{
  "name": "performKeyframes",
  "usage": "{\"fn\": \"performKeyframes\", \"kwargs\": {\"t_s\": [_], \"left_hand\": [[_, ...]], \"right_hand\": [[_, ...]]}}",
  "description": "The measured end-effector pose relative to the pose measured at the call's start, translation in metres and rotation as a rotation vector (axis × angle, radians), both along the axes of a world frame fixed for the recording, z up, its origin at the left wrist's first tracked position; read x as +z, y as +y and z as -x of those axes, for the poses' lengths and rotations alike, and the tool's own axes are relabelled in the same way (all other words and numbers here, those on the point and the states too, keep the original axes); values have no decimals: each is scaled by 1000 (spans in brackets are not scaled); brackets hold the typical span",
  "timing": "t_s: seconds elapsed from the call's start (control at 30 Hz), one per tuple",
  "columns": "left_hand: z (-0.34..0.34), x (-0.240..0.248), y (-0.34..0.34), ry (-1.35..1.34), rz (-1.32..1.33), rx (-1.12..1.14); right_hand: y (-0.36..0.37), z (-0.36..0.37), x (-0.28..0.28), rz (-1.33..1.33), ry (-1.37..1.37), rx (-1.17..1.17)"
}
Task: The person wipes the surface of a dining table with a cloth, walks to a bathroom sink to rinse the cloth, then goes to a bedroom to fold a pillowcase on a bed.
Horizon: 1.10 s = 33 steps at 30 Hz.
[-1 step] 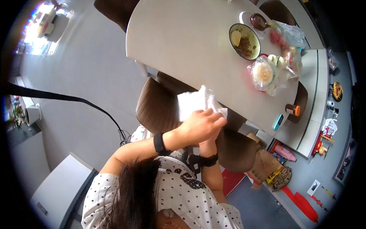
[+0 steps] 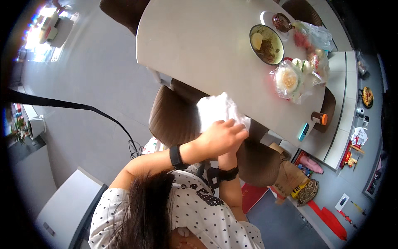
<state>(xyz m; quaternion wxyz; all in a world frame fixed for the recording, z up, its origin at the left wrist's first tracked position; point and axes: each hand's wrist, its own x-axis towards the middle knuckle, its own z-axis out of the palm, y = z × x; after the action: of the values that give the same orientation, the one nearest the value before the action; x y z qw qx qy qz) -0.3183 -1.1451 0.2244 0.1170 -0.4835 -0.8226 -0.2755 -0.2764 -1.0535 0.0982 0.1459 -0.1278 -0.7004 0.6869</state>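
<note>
A crumpled white tissue or thin cloth (image 2: 217,110) is bunched in front of me, beyond my hands and close to the table edge. My left hand (image 2: 222,135) reaches across to the right, its fingers bent over the lower right part of the white piece and closed on it. Beneath it, my right hand (image 2: 229,154) comes up from below and meets the left. The left hand covers the right one's fingers, so their grip cannot be seen. Both wrists carry black bands.
A pale table (image 2: 199,45) holds a bowl (image 2: 271,52) with food remains, bagged food (image 2: 287,79), a brown jar (image 2: 319,118) and a blue-edged phone (image 2: 304,132). Brown chairs (image 2: 170,114) are tucked against its near side. Paper bags (image 2: 290,176) stand at right. A black strap (image 2: 62,103) crosses the left.
Both hands have shifted slightly to the right with the white piece, which looks a little differently folded. The things on the table stay put.
</note>
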Motion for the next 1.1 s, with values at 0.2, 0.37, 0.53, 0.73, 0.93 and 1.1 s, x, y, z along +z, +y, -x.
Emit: {"fn": "performKeyframes", "kwargs": {"t_s": [0.2, 0.37, 0.53, 0.73, 0.93, 1.1], "left_hand": [[45, -6, 11, -68, 30, -234], [78, -25, 8, -255, 77, -210], [133, -47, -50, -294, 151, -138], [225, -28, -149, -551, -188, 292], [309, -13, -233, -395, -336, 413], [366, -7, -303, -374, -315, 498]], "right_hand": [[35, 39, -10, 98, 112, -402], [124, 114, -29, 256, 236, -620], [137, 198, -33, -1206, -191, -376], [130, 244, -48, -1269, -256, -433], [38, 281, -36, -1167, -426, -476], [-59, 316, -12, -1125, -370, -478]]}}
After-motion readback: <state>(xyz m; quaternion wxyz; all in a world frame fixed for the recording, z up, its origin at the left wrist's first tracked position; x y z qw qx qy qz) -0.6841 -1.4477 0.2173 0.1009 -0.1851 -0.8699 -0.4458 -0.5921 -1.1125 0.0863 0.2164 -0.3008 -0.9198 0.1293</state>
